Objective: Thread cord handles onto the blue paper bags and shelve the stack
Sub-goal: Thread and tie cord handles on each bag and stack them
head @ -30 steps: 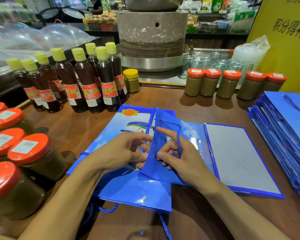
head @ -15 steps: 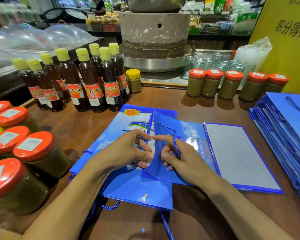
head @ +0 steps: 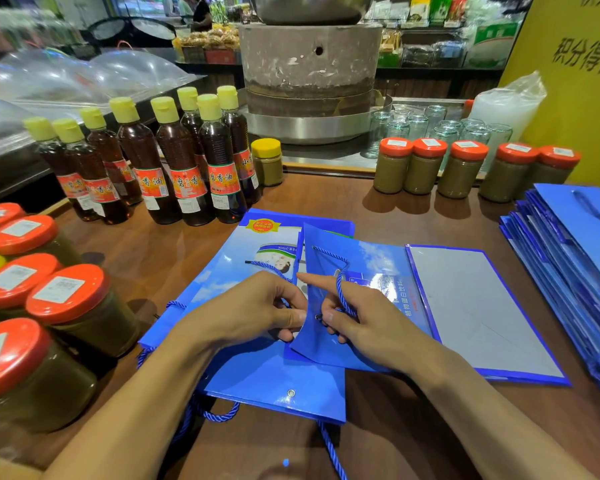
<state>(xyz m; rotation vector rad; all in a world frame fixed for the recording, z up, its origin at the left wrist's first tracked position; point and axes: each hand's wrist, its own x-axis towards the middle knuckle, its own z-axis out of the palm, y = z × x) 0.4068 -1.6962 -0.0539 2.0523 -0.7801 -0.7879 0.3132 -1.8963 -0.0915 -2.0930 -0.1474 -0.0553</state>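
Note:
A flat blue paper bag (head: pixel 465 306) lies on the wooden counter, its top flap (head: pixel 323 265) lifted upright between my hands. My left hand (head: pixel 253 310) pinches the flap's near edge beside a small eyelet. My right hand (head: pixel 357 317) holds a blue twisted cord (head: pixel 342 289) at that eyelet, forefinger stretched toward the left hand. The cord loops up across the flap. Underneath lies another blue bag (head: pixel 274 386) with cord handles (head: pixel 215 415) hanging off its near edge.
A stack of flat blue bags (head: pixel 568 265) sits at the right. Sesame-oil bottles (head: pixel 184 161) with yellow caps stand at the back left, orange-lidded jars (head: pixel 66 306) along the left and more orange-lidded jars (head: pixel 465 168) at the back right. A stone mill (head: pixel 309 64) stands behind.
The lifted flap has come a little lower and nearer. Both hands have closed in on its eyelet, the right drawing the cord with it.

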